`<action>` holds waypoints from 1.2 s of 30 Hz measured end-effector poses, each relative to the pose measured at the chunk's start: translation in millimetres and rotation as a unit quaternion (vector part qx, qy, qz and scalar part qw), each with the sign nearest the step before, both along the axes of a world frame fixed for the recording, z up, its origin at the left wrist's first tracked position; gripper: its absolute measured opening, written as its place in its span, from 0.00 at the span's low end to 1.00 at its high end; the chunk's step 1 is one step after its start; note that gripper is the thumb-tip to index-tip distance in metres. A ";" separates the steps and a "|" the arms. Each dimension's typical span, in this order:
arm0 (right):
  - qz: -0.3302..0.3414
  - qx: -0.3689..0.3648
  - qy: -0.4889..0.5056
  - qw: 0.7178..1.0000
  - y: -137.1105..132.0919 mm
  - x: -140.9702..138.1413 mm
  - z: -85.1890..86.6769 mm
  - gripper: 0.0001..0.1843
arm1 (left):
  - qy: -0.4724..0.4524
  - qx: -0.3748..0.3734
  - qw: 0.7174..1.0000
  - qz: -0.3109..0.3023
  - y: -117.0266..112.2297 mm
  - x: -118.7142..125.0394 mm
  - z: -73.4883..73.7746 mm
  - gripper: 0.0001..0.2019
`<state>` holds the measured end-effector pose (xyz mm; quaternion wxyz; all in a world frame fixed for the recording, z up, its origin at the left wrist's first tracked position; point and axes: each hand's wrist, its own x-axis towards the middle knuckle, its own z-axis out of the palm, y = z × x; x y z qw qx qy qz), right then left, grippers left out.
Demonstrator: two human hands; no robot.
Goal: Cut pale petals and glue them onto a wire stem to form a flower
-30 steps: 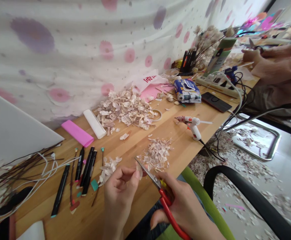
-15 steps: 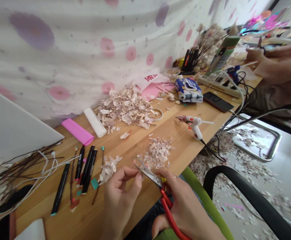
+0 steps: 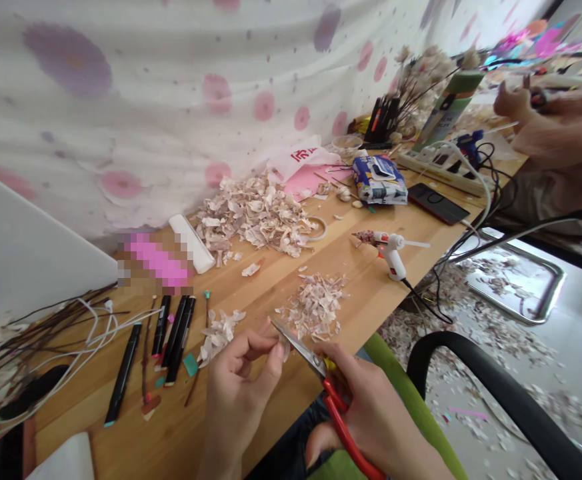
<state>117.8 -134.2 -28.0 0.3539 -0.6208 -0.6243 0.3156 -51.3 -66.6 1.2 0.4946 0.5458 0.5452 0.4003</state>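
Snipping a papery flake with red scissors at a messy wooden table

So here's the setup right now: the hands are close together but not touching. My left hand has the flake pinched between thumb and fingers, right up at the tip of the blades. My right hand is wrapped around the scissors, with the red handles running down toward my lap and the steel blades pointing at that pinch.

Just past the blades is a small pile of pale scraps, with a smaller heap by my left hand and a much bigger pile against the polka-dot cloth. Black markers lie on the wooden table to the left, and a white hot glue gun sits to the right. Further along are a wipes packet, a phone and a power strip. Another person's hands are working at the far end, but what they hold is too small to tell. Loads of scraps cover the floor too.
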 end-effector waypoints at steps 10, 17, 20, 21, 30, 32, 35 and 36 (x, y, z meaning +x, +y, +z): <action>0.019 -0.024 0.151 0.988 -0.8 -3.2 1.1 0.58 | -0.054 -0.028 0.997 0.037 -1.3 18.2 -1.7 0.09; 0.012 -0.007 0.151 0.988 -1.1 -9.3 -7.9 0.58 | -0.022 0.031 0.995 0.093 -11.5 26.2 -4.6 0.08; 0.004 0.002 0.136 0.991 0.3 -10.6 -5.7 0.57 | -0.001 0.048 0.994 0.096 -13.6 26.1 -6.4 0.08; 0.001 0.002 0.130 0.991 1.1 -10.8 -4.1 0.57 | 0.004 0.053 0.994 0.098 -13.9 25.8 -6.8 0.08; -0.041 0.004 0.133 0.990 -1.8 -8.0 -11.2 0.52 | -0.042 -0.001 0.996 0.084 -8.5 23.9 -7.5 0.11; -0.060 0.006 0.191 0.980 -1.9 -8.9 -12.4 0.43 | -0.073 -0.036 0.994 0.067 -7.1 24.5 -7.8 0.11; -0.093 0.021 0.266 0.959 2.9 -12.8 -7.0 0.27 | -0.091 -0.058 0.993 0.057 -7.9 25.8 -8.1 0.11; -0.103 0.029 0.287 0.952 5.5 -14.8 -4.1 0.24 | -0.091 -0.056 0.993 0.052 -8.8 26.0 -8.3 0.11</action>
